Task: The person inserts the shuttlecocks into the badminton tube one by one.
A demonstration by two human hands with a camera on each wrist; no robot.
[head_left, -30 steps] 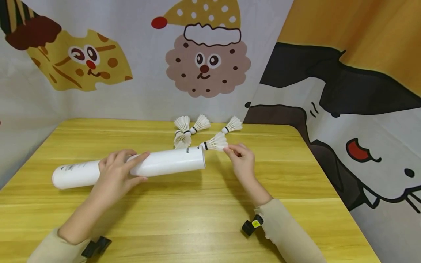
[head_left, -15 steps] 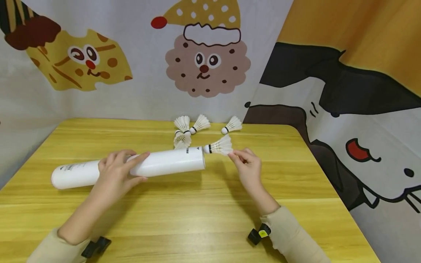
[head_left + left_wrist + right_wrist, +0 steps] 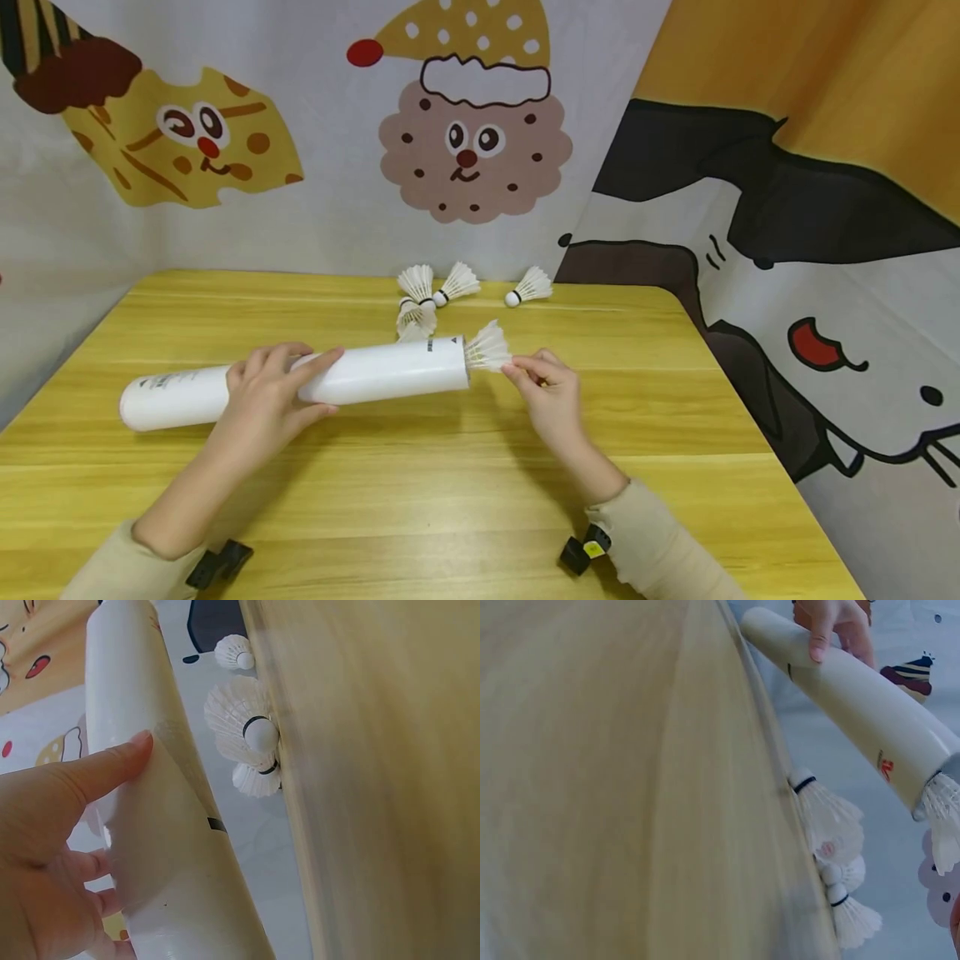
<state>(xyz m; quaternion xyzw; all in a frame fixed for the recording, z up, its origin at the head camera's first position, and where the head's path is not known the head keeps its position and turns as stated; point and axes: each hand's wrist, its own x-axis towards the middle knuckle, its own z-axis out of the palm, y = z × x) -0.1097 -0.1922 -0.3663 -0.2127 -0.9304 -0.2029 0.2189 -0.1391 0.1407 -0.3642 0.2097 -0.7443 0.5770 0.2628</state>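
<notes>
A long white shuttlecock tube (image 3: 390, 372) lies slanted across the middle of the head view, its right end raised a little. My left hand (image 3: 266, 396) grips it around the middle, thumb on the near side and fingers over the top. At the tube's right mouth sits a white shuttlecock (image 3: 487, 347), its cork end hidden inside and its feather skirt sticking out. My right hand (image 3: 551, 392) pinches the skirt's edge between thumb and index finger. In the right wrist view the feathers (image 3: 943, 825) poke out of the tube's mouth.
Several shuttlecocks (image 3: 416, 283) lie clustered at the back of the wooden table (image 3: 420, 508), behind the tube. One more shuttlecock (image 3: 529, 286) lies apart to their right. A printed curtain (image 3: 315, 242) hangs along the table's back edge.
The shuttlecock in my right hand moved slightly right, then down and left, and its cork end went into the tube's mouth. The left hand and tube stayed nearly still.
</notes>
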